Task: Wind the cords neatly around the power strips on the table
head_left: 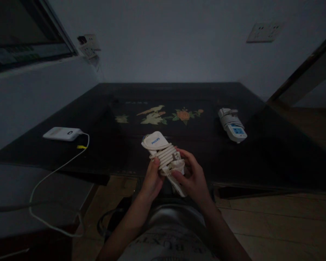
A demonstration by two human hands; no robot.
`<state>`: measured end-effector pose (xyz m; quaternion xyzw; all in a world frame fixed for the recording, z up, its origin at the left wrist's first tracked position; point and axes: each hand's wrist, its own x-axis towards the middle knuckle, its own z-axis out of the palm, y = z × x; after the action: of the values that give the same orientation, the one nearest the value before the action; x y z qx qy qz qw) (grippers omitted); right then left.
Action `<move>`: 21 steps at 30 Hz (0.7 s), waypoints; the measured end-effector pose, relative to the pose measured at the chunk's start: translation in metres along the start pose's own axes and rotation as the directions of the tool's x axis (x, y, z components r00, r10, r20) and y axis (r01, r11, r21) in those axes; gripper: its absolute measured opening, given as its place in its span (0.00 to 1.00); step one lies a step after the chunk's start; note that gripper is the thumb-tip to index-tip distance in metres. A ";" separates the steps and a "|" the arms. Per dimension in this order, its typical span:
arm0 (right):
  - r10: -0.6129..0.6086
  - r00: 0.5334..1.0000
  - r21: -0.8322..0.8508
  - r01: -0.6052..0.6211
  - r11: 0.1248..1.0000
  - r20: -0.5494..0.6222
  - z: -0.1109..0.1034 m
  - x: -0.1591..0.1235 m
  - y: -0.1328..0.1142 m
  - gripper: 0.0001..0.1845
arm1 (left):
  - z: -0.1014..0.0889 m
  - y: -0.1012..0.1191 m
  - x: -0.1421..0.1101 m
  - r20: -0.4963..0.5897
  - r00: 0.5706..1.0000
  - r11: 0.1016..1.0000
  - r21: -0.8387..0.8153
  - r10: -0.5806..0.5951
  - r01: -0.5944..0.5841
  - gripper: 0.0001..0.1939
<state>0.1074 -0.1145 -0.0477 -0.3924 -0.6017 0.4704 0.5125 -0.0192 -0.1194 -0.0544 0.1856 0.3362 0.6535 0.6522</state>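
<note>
A white power strip (155, 140) marked PHILIPS is held at the near edge of the dark table, tilted, with its own white cord (167, 155) wound several times around its middle. My left hand (153, 178) grips it from the left, thumb resting on the coils. From the right, my right hand (192, 177) has its fingers and thumb closed on the cord's plug (178, 165), near the lower end of the strip. The fingers beneath the strip are partly hidden.
Another cord-wrapped power strip (233, 125) lies on the table (201, 145) at the right. A white power bank (62, 133) sits at the left, its cable (50, 174) hanging over the edge. Wall sockets (264, 32) are at the back.
</note>
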 end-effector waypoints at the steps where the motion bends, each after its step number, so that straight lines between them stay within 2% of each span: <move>1: -0.007 1.000 -0.006 0.006 1.000 -0.015 0.000 0.000 0.001 0.29 | 0.000 0.000 0.000 -0.008 1.000 1.000 -0.009 0.003 -0.003 0.30; 9: -0.073 0.994 -0.156 0.059 0.986 -0.084 0.003 -0.003 0.002 0.28 | 0.003 -0.003 -0.005 -0.058 0.998 1.000 0.029 -0.003 0.005 0.27; 21: -0.127 0.989 -0.172 0.113 0.979 -0.074 0.005 -0.004 0.003 0.28 | 0.003 -0.003 -0.007 -0.067 0.997 0.998 0.058 0.027 -0.024 0.26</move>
<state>0.1028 -0.1183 -0.0519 -0.4164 -0.6395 0.3694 0.5303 -0.0148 -0.1255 -0.0528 0.1863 0.3742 0.6578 0.6266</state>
